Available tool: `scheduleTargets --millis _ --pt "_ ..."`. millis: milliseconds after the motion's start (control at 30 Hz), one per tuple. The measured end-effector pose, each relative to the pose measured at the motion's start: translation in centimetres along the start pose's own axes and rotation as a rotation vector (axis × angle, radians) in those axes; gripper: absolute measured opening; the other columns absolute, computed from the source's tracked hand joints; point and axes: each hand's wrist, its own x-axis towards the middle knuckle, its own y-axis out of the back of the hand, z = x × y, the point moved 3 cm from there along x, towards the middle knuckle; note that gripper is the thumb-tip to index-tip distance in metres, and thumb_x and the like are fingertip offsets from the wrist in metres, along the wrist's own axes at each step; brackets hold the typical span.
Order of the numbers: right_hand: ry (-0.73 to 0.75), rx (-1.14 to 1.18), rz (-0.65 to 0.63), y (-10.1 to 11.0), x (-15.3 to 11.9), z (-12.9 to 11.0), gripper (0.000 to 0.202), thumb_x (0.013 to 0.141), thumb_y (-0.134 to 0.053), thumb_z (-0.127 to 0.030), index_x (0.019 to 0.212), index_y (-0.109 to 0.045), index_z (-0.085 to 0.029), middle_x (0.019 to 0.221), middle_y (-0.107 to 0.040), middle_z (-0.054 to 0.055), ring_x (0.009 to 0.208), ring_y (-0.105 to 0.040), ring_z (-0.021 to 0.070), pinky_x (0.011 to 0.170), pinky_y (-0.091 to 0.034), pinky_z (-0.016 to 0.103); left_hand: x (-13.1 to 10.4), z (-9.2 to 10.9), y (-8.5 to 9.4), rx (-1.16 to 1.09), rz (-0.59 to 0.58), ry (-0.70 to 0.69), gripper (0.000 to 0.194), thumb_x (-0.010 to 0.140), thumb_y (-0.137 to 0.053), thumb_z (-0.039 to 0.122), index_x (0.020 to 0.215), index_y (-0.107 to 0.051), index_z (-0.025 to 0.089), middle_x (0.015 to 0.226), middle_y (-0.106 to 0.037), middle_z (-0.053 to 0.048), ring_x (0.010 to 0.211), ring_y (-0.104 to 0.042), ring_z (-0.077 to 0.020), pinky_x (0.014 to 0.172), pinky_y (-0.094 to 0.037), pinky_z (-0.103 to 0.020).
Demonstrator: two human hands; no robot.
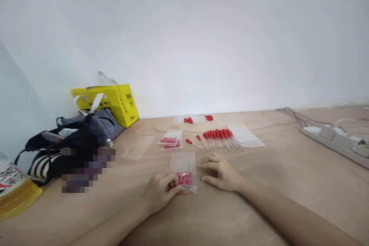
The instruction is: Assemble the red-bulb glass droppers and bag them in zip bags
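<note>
A clear zip bag (182,160) lies in front of me, its zip edge toward me. Inside are several droppers with red rubber bulbs (185,178). My left hand (162,188) is closed, pinching the bag's near left corner between thumb and curled fingers. To the bag's right, my right hand (220,172) rests low over the table with fingers apart, holding nothing. Just beyond it, loose droppers (220,138) lie in a row, red bulbs pointing away. One single dropper (196,145) lies slanted at the row's left.
Filled zip bags (170,141) are stacked behind, with an empty clear bag (140,146) to their left. White bags (245,135) lie right of the droppers. Red bulbs (188,120) lie near the wall. At left are a yellow bag (123,103) and bottle (20,196); a power strip (334,146) is right.
</note>
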Motion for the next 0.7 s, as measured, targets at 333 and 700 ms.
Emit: scheduleTargets --millis 333,700 --pt "0.017 -0.216 0.05 -0.2 0.1 0.3 0.022 0.081 -0.049 -0.037 0.09 -0.063 -0.022 0.069 -0.059 0.003 0.074 -0.05 0.0169 0.07 -0.031 0.032 4.1 0.9 -1.4 -0.077 -0.041 -0.069 0.022 0.068 -0.062 0.035 0.079 -0.054 0.018 0.08 -0.055 -0.002 0.074 -0.052 -0.0161 0.066 -0.043 -0.027" --pt "0.249 -0.589 0.114 -0.8 0.8 0.2 0.031 0.086 -0.034 -0.013 0.07 -0.06 -0.017 0.059 -0.056 0.004 0.066 -0.044 0.0159 0.072 -0.029 0.035 2.6 -1.5 -0.6 0.154 -0.039 -0.358 0.024 0.086 -0.036 0.02 0.085 -0.06 0.017 0.088 -0.063 -0.007 0.078 -0.059 -0.0138 0.069 -0.047 -0.023"
